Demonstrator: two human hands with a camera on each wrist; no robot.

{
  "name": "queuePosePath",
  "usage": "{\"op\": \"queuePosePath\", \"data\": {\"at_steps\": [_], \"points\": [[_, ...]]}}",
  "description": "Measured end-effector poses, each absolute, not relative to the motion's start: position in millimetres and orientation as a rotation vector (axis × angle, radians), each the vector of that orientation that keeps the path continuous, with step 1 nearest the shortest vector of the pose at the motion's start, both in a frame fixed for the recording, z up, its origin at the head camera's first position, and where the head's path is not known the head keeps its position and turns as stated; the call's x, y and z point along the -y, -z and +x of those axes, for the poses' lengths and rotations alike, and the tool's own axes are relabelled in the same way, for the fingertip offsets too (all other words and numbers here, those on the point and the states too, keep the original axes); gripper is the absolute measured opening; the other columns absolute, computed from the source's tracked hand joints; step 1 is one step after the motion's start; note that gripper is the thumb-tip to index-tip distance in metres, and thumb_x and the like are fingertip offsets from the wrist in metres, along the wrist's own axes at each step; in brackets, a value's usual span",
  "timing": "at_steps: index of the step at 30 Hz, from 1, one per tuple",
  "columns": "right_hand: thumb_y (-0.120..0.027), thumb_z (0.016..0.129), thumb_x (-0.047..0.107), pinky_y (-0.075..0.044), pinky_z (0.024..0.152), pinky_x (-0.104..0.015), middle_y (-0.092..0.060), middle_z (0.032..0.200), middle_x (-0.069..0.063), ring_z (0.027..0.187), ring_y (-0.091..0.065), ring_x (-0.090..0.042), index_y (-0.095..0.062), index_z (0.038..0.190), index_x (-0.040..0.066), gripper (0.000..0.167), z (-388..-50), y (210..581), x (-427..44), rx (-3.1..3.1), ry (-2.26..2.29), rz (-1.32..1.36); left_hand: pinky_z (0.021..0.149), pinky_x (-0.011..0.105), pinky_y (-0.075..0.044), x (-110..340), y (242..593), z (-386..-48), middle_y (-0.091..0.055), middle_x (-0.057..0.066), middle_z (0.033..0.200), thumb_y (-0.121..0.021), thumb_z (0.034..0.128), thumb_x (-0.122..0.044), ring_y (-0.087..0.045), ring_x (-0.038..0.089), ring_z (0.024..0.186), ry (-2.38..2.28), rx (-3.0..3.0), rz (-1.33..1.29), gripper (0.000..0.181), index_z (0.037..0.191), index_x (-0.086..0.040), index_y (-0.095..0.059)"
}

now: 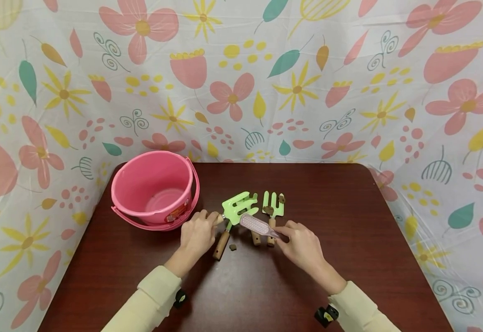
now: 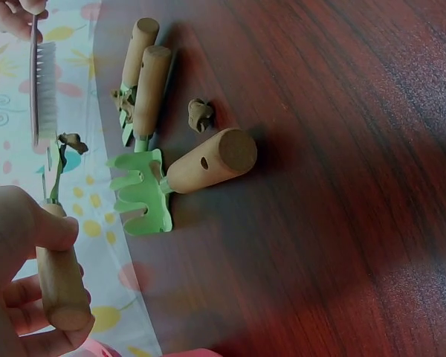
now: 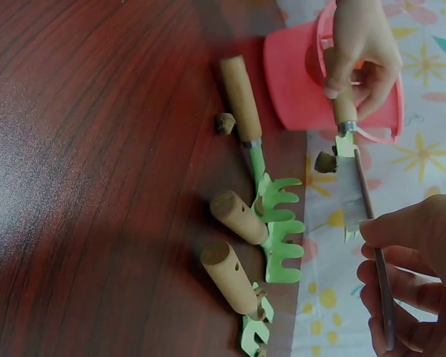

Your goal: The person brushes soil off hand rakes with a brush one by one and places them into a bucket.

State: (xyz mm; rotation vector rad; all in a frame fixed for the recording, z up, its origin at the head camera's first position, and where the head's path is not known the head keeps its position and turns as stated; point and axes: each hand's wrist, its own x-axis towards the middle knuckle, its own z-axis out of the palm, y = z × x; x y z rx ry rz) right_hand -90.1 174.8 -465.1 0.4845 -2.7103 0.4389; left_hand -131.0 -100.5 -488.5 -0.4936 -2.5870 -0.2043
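Observation:
My left hand (image 1: pixel 197 235) grips the wooden handle (image 2: pixel 63 286) of a small green garden fork (image 1: pixel 234 210), raised above the table. A brown clump (image 2: pixel 73 141) clings to that fork. Between thumb and fingers, my right hand (image 1: pixel 303 244) pinches a light purple brush (image 1: pixel 258 225). Its white bristles (image 3: pixel 349 195) face the fork and touch or nearly touch it. Below lie two green hand rakes with wooden handles, one handle (image 1: pixel 221 246) near the left hand. Another green fork (image 1: pixel 273 206), with brown clumps on it, lies to the right.
A pink bucket (image 1: pixel 121 203) stands at the back left of the dark wooden table (image 1: pixel 328 198), its handle hanging down. One loose brown clump (image 1: pixel 233 247) lies beside a rake handle. Flower-patterned cloth (image 1: pixel 233 55) hangs behind the table.

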Motion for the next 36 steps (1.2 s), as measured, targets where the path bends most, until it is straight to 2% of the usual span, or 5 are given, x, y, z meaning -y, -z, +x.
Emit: {"op": "queuePosePath", "data": {"at_steps": [9,16,22,28,36], "points": [[-0.079,0.065,0.017,-0.032,0.044,-0.021,-0.05,0.067,0.011,0.054,-0.038,-0.004,-0.074,0.09,0.019,0.026,-92,466,-178,2.695,-0.454,0.458,0.038,0.037,-0.041,102,490,-132,-0.056,0.005,0.072,-0.076,0.0645,-0.018,-0.057,0.023,0.062,0.198,2.583,-0.491,0.029,0.091,-0.017,-0.066],[-0.078,0.065,0.016,-0.036,0.044,-0.025,-0.056,0.07,0.008,0.056,-0.042,-0.007,-0.074,0.094,0.019,0.029,-96,462,-169,2.643,-0.47,0.488,0.038,0.037,-0.041,98,488,-132,-0.057,0.005,0.072,-0.076,0.066,-0.016,-0.056,0.023,0.062,0.241,2.567,-0.505,0.026,0.09,-0.016,-0.065],[-0.078,0.065,0.017,-0.04,0.046,-0.028,-0.055,0.069,0.008,0.058,-0.048,-0.01,-0.074,0.091,0.019,0.026,-96,464,-164,2.642,-0.45,0.51,0.038,0.037,-0.042,96,486,-132,-0.057,0.005,0.071,-0.076,0.0655,-0.017,-0.057,0.023,0.062,0.253,2.542,-0.507,0.026,0.089,-0.016,-0.065],[-0.079,0.065,0.017,-0.035,0.044,-0.025,-0.053,0.068,0.009,0.056,-0.043,-0.008,-0.074,0.091,0.019,0.027,-91,467,-169,2.674,-0.447,0.49,0.038,0.037,-0.041,99,486,-133,-0.058,0.005,0.072,-0.076,0.0651,-0.019,-0.057,0.023,0.062,0.225,2.554,-0.5,0.026,0.089,-0.016,-0.066],[-0.079,0.064,0.018,-0.035,0.044,-0.024,-0.052,0.068,0.01,0.056,-0.042,-0.007,-0.074,0.089,0.019,0.026,-87,473,-180,2.684,-0.399,0.496,0.038,0.039,-0.04,103,490,-133,-0.058,0.006,0.071,-0.077,0.0637,-0.018,-0.057,0.024,0.061,0.232,2.547,-0.477,0.028,0.089,-0.015,-0.065]]}}
